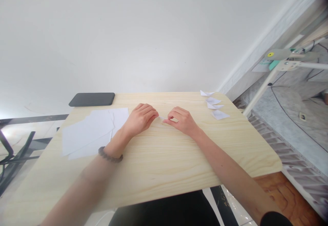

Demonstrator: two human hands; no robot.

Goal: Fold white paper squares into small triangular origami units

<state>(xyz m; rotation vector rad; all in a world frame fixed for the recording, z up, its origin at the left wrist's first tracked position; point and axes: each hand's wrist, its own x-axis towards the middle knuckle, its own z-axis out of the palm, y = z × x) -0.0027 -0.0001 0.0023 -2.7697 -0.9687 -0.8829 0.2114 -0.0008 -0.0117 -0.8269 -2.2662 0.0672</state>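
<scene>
Between my two hands is a small piece of white paper (161, 118), mostly hidden by my fingers. My left hand (142, 118), with a dark bead bracelet (110, 155) at the wrist, pinches its left end. My right hand (182, 120) pinches the right end between thumb and curled fingers. Both hands are just above the middle of the table. Several folded white paper pieces (220, 115) lie in a column beyond my right hand. To the left of my left hand are overlapping white paper sheets (88, 132).
A black phone-like slab (92, 99) lies at the table's back left corner. The wooden table (164, 174) meets a white wall (153, 41) behind. At the right stands a white metal frame (263, 89) beside a grey sofa-like seat (294, 106).
</scene>
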